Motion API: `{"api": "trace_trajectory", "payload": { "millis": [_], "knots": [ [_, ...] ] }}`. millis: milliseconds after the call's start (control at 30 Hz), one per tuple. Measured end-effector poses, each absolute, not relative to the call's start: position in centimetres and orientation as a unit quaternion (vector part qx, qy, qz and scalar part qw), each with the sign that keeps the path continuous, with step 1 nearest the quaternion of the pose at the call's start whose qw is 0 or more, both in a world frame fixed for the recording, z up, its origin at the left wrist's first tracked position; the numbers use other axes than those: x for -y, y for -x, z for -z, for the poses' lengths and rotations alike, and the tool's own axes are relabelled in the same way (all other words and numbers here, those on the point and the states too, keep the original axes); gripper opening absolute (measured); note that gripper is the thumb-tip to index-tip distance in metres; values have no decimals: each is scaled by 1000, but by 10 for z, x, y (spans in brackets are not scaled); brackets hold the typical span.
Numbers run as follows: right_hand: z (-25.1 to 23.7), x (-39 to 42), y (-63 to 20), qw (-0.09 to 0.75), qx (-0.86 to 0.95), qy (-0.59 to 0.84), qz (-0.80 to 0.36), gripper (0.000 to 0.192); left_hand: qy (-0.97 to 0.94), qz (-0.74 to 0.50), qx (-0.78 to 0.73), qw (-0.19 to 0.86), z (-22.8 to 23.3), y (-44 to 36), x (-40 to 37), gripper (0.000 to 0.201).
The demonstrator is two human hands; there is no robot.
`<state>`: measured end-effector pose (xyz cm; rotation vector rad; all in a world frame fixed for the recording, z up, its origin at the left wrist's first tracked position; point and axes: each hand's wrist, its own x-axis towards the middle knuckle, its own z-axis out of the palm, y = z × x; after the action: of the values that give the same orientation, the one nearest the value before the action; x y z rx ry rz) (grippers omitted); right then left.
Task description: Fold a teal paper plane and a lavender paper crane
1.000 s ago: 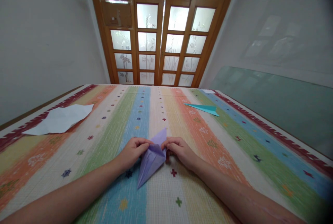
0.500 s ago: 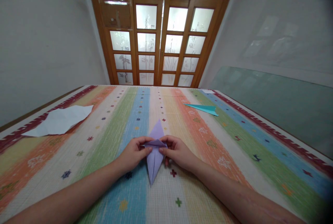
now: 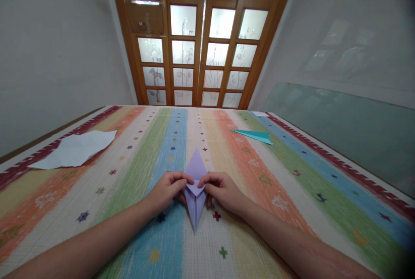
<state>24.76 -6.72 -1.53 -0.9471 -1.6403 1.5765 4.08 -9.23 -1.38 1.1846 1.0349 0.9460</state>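
1. Head view: folded purple paper (image 3: 195,203) at lower centre of frame, on the cloth between both hands. Long diamond, one point up-frame, other point toward bottom edge.
2. Flap (image 3: 196,190) turned down across its middle, V tip aimed at frame bottom. Centre slit runs below the V.
3. Left hand (image 3: 169,188): left of centre, fingers curled, thumb and index nearly together on the paper's left edge, by the flap. Has hold of the paper.
4. Right hand (image 3: 224,190): right of centre, mirrors it. Thumb and index closed down on the flap's right side; lower fingers partly hidden beneath.
5. Both forearms bare, coming in from the lower corners.
6. Striped tablecloth (image 3: 136,166) under everything: bands run up the frame, small printed stars and crosses, maroon borders left and right.
7. Teal folded paper (image 3: 254,135) right of centre, well apart from the hands; narrow tip points left.
8. White sheet (image 3: 76,149) at mid-left, lying partly over the maroon border, edges wavy.
9. I see wooden doors (image 3: 198,58) with frosted panes at top centre, plus a greenish panel (image 3: 340,132) along the right wall (image 3: 363,20).
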Motion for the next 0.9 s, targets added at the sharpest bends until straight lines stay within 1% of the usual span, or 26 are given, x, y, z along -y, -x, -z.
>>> {"api": "trace_trajectory", "payload": {
  "millis": [133, 233, 333, 400, 433, 500, 567, 633, 700, 733, 767, 800, 900],
  "knots": [
    [15, 68, -250, 328, 648, 335, -600, 16, -556, -400, -461, 565, 18, -41, 89, 30],
    [14, 66, -252, 316, 653, 305, -617, 17, -554, -408, -460, 562, 21, -40, 88, 33],
    [14, 66, -252, 332, 677, 303, -582, 22, -546, -427, -456, 559, 21, -40, 90, 37],
    [15, 66, -250, 350, 692, 321, -544, 23, -539, -451, -446, 554, 20, -41, 92, 47],
    [15, 67, -249, 360, 691, 333, -531, 24, -534, -464, -437, 555, 19, -41, 93, 56],
    [16, 68, -247, 374, 673, 349, -534, 37, -527, -483, -420, 559, 18, -42, 94, 77],
    [16, 68, -247, 385, 645, 345, -562, 58, -524, -490, -412, 562, 18, -43, 94, 92],
    [15, 68, -247, 394, 622, 334, -589, 77, -524, -490, -411, 563, 19, -42, 93, 98],
    [15, 67, -247, 390, 610, 335, -603, 89, -522, -485, -413, 567, 21, -41, 91, 99],
    [14, 66, -248, 379, 609, 339, -609, 90, -523, -480, -414, 570, 22, -40, 91, 98],
    [14, 65, -248, 363, 611, 343, -614, 87, -524, -474, -416, 572, 22, -40, 90, 96],
    [14, 64, -248, 342, 617, 344, -620, 79, -527, -467, -418, 574, 23, -39, 90, 92],
    [12, 63, -248, 296, 645, 323, -626, 46, -552, -440, -425, 567, 22, -40, 92, 79]
  ]
}}
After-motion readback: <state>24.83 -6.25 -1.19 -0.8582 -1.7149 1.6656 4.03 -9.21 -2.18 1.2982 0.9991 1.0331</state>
